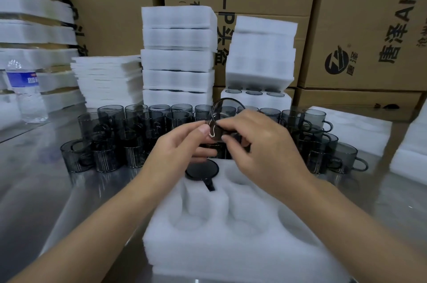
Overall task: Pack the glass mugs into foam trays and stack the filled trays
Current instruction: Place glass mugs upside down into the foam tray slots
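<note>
Smoky glass is held at frame centre: a mug point(225, 118) is pinched between the left hand point(182, 144) and the right hand point(261, 141), with fingertips curled onto its side and its rim tipped up. It is kept above the tray point(231, 248) at lower centre, probably so the handle can be turned to suit a pocket's slot. One packed mug point(201, 170) sits in the tray's far left pocket, just below the hands. Loose mugs point(129, 135) are ranked behind, within reach, and filled stacks point(178, 56) stand farther back.
</note>
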The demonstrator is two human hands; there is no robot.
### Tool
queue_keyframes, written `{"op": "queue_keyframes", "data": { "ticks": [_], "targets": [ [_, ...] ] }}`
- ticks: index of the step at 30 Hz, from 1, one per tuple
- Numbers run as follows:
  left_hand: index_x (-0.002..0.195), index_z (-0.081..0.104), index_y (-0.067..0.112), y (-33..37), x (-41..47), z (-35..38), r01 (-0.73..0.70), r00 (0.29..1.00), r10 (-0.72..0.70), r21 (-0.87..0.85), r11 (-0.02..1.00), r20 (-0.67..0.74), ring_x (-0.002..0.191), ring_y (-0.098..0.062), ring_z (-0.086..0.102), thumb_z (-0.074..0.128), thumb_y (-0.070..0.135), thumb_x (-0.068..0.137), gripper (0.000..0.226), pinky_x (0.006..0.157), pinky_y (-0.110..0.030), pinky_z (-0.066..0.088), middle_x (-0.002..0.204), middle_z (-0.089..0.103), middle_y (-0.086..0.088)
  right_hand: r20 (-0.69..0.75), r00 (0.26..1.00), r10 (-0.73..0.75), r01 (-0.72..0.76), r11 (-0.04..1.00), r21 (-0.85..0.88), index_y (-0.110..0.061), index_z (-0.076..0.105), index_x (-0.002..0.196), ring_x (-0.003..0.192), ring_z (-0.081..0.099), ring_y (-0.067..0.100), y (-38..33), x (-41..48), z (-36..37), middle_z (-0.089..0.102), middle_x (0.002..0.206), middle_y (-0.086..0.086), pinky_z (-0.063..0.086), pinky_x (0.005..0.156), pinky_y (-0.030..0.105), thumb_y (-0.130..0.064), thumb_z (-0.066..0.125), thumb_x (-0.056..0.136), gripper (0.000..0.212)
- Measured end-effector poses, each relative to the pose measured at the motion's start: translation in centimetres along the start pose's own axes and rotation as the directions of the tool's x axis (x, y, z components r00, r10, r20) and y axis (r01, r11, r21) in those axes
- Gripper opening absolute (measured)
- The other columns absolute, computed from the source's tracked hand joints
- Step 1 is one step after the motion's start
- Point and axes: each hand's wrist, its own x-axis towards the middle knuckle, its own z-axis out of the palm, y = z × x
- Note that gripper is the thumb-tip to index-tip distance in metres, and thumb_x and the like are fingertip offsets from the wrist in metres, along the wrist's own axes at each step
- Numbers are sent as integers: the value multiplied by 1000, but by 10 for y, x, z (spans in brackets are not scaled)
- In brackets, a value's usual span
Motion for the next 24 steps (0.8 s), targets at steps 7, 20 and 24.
{"op": "queue_keyframes", "data": {
  "ticks": [7,20,24],
  "targets": [
    [97,67,23,-7,5,-2,91,995,-93,-75,993,-26,76,-17,73,63,55,54,54,58,-17,54,86,75,-4,95,995,14,-26,992,123,-6,74,99,68,45,6,11,-4,1,65,81,5,50,61,34,-2,69,79,22],
    [100,61,19,-5,3,0,92,993,-96,-56,994,-63,76,-14,72,67,50,52,58,64,-16,55,78,75,2,161,982,-95,84,994,74,-9,74,100,67,57,21,6,-6,1,65,79,5,51,56,40,-6,61,84,21],
    [101,61,19,-7,4,0,113,991,-117,-62,992,-71,76,-15,73,68,48,53,56,62,-16,54,78,75,0,156,983,-100,92,994,58,-10,75,99,65,58,19,5,-6,0,65,84,4,51,52,40,-7,63,84,19]
  ]
}}
